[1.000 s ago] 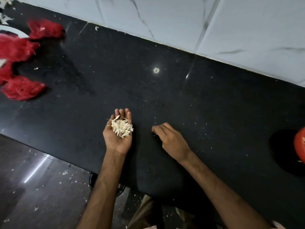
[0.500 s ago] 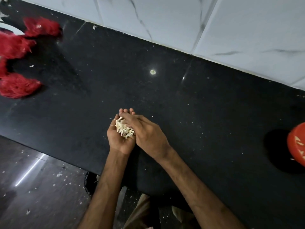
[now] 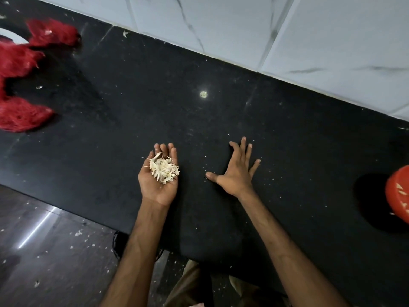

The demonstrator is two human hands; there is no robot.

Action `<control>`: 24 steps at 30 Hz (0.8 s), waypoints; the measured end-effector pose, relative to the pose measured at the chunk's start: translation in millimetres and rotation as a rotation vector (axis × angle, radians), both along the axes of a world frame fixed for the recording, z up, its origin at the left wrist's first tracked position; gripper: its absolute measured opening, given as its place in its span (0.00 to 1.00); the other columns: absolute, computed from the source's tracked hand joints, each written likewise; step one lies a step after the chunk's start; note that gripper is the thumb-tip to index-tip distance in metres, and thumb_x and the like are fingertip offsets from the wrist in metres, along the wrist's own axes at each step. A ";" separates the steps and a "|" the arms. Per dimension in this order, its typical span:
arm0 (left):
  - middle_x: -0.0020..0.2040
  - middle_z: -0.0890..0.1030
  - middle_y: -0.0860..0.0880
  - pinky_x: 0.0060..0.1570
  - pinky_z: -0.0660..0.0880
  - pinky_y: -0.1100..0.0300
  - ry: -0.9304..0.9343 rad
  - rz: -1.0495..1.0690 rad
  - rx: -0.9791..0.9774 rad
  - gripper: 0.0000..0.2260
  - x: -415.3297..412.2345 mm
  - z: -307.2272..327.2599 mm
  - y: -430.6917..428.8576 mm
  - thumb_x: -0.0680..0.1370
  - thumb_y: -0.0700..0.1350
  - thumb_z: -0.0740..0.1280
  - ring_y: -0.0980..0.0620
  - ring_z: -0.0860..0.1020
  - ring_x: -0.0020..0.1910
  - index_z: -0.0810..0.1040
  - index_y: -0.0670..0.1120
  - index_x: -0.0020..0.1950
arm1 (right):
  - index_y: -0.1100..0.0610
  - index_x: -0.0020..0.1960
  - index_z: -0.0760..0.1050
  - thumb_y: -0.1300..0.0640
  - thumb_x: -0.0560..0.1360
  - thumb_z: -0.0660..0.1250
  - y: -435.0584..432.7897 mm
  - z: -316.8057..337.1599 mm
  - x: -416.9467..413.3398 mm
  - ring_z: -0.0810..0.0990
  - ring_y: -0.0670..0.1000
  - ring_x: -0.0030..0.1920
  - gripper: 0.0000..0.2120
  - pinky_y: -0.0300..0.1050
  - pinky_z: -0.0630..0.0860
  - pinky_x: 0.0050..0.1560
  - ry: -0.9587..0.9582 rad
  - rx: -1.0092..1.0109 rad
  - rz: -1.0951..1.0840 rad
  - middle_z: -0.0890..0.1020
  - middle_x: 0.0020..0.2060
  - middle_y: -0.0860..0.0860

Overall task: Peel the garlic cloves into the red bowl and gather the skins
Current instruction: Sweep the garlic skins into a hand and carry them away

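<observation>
Garlic skins [image 3: 163,170] heaped in cupped left hand [image 3: 158,180], palm up, fingers barely curved, grip loose and not closed round the pile; works as a tray so the light flakes don't scatter. Hand sits over the bench [image 3: 155,96] near its front edge. Right hand [image 3: 236,171] at 3 o'clock of it, well apart, fingers splayed, flat on or just above bench (can't tell which), holding nothing; looks set to sweep up leftovers. Red bowl [image 3: 398,193] further out at 3 o'clock, cut by frame edge, pale pieces inside, likely cloves. Red mesh clumps [image 3: 22,116] far off at 10 o'clock. Peeling seems done, gathering near its end
</observation>
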State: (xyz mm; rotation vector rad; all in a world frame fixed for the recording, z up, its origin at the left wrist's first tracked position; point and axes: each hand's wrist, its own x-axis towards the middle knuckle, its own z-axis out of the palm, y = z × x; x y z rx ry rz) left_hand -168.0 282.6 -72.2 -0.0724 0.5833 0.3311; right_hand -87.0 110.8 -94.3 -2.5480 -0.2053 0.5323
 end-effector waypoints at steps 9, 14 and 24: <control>0.43 0.83 0.46 0.49 0.83 0.54 0.023 0.001 0.023 0.18 0.9 1.3 2.3 0.84 0.42 0.57 0.47 0.85 0.46 0.84 0.40 0.43 | 0.50 0.81 0.38 0.46 0.62 0.83 10.3 7.8 -1.1 0.28 0.54 0.78 0.65 0.68 0.27 0.71 0.099 0.026 0.038 0.28 0.78 0.50; 0.43 0.84 0.46 0.49 0.83 0.54 0.030 -0.002 0.025 0.18 0.7 4.0 3.4 0.84 0.43 0.58 0.47 0.85 0.46 0.84 0.40 0.43 | 0.50 0.81 0.35 0.45 0.59 0.84 13.4 13.1 3.8 0.26 0.54 0.77 0.70 0.68 0.27 0.70 0.077 -0.029 0.075 0.26 0.77 0.50; 0.43 0.84 0.47 0.51 0.83 0.54 0.026 -0.003 0.030 0.19 2.0 4.3 -0.6 0.84 0.43 0.57 0.48 0.85 0.46 0.84 0.40 0.43 | 0.51 0.81 0.34 0.45 0.61 0.84 7.2 20.2 21.4 0.26 0.55 0.77 0.69 0.69 0.26 0.69 0.059 -0.049 0.054 0.25 0.77 0.52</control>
